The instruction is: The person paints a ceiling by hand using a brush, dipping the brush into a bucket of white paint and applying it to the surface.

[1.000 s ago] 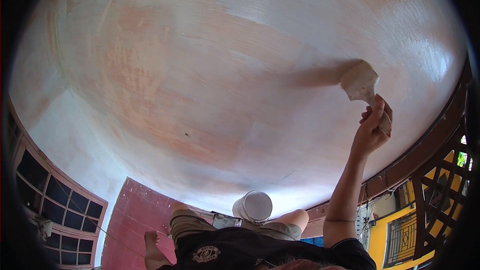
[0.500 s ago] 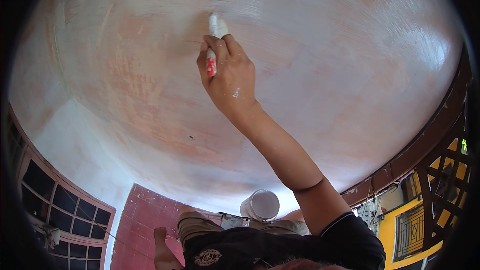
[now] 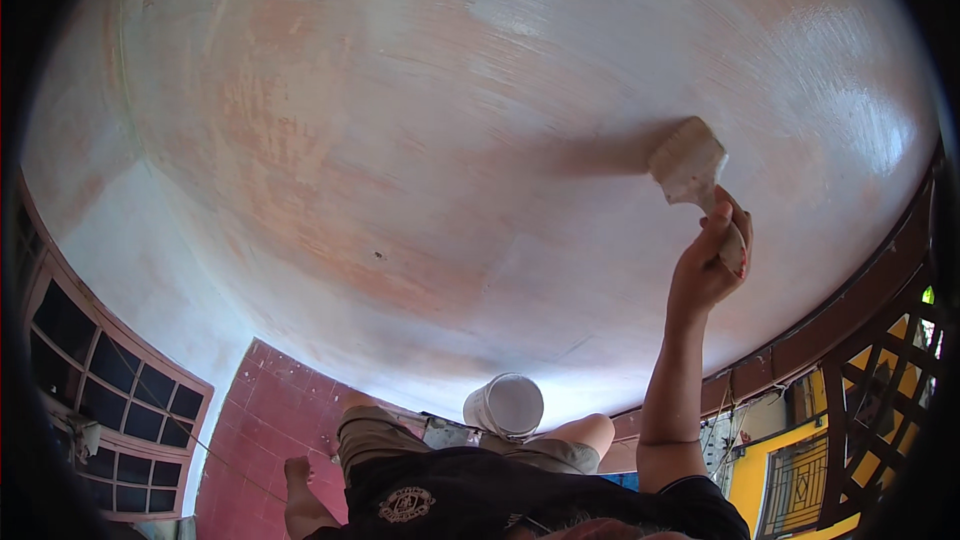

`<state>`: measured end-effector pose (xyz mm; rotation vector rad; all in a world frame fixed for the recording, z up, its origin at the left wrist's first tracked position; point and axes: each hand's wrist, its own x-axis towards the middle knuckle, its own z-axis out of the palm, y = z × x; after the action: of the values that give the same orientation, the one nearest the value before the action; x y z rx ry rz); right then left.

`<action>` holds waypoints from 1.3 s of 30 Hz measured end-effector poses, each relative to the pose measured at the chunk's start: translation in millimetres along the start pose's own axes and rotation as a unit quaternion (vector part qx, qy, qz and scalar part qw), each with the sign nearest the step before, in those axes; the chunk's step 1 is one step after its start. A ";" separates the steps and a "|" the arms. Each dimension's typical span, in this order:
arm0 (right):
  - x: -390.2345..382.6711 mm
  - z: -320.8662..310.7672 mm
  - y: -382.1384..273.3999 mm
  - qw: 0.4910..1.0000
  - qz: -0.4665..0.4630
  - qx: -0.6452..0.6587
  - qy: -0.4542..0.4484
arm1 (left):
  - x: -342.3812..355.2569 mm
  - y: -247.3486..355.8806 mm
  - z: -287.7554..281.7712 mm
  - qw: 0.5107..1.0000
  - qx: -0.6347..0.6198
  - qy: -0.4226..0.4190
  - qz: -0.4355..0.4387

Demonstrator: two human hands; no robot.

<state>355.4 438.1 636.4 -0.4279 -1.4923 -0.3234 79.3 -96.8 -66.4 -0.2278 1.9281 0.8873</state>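
My right hand (image 3: 718,250) is closed around the handle of a wide flat paintbrush (image 3: 690,165). The brush has a whitish, paint-stained head, and traces of red show on its handle. Its bristles point up and left, close to the wall (image 3: 430,200); contact cannot be made out. Uneven whitish strokes cover this wall, with pinkish-orange patches showing through and a wet shine at the right. Low at the left, my left hand (image 3: 298,470) hangs beside my body with its fingers curled, nothing visible in it. A white bucket (image 3: 480,410) stands between my knees.
Red floor tiles (image 3: 265,410) with pale spatters lie at the lower left. Beyond them is a pink-framed window (image 3: 150,385) with dark panes. Along the right runs a brown ledge (image 3: 790,340), with dark wooden lattice (image 3: 880,410) and a yellow wall (image 3: 750,480) behind it.
My right hand has moved right and down across the wall with the paintbrush, whose broad side now shows. My left hand stays low, and the view has shifted slightly.
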 end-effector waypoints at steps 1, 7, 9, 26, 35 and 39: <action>-0.1 -9.5 0.1 0.999 -0.014 -0.028 0.008 | 4.6 6.4 1.3 1.000 -0.002 0.000 -0.002; -7.7 32.5 -58.1 0.994 -0.035 -0.035 -0.093 | 27.2 49.8 10.6 0.901 0.424 -0.014 0.091; -8.6 61.9 -91.9 0.990 -0.016 -0.013 -0.139 | 33.5 59.2 3.7 0.702 0.638 0.104 0.298; -7.7 96.2 -64.1 0.964 0.055 0.251 -0.064 | -10.5 0.9 -5.8 0.994 -0.058 -0.014 -0.090; -15.8 -37.2 17.0 1.000 -0.006 -0.022 0.001 | -5.6 59.8 6.0 0.842 0.497 0.034 0.207; -28.1 8.6 -33.3 0.996 0.012 0.056 -0.066 | -3.2 61.2 -2.4 0.625 0.748 0.069 0.211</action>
<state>330.7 411.1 611.1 -0.3836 -1.6250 -0.1936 48.7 -55.1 -33.3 1.2168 2.2450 -0.7368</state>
